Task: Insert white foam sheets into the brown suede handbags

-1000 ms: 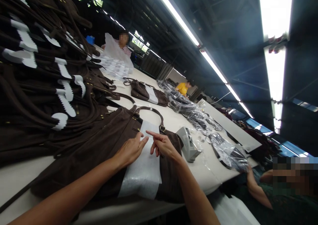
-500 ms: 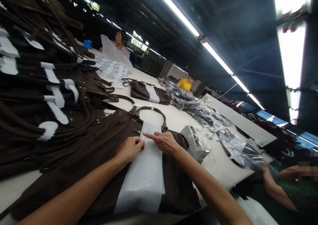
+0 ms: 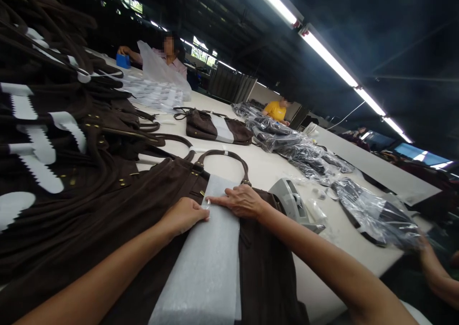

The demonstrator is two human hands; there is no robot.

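A dark brown handbag lies in front of me, its looped handles pointing away. Round its middle runs a band of white foam sheet. My left hand is closed in a pinch at the band's left edge; what sits between thumb and finger is too small to make out. From the other side, my right hand rests on the band with its index finger stretched out, pressing near a small shiny clear patch, and its other fingers loosely bent. Beside the bag stands a grey tape dispenser.
Brown bags with white toothed strips are piled at left. Farther off lie another banded bag and several plastic-wrapped bags. Across the table people work; at right a co-worker's hand touches a wrapped bag.
The view has shifted slightly. My left hand has slipped a little down the band's edge while my right index finger stays pressed on it. A person at the back now touches the blue object.
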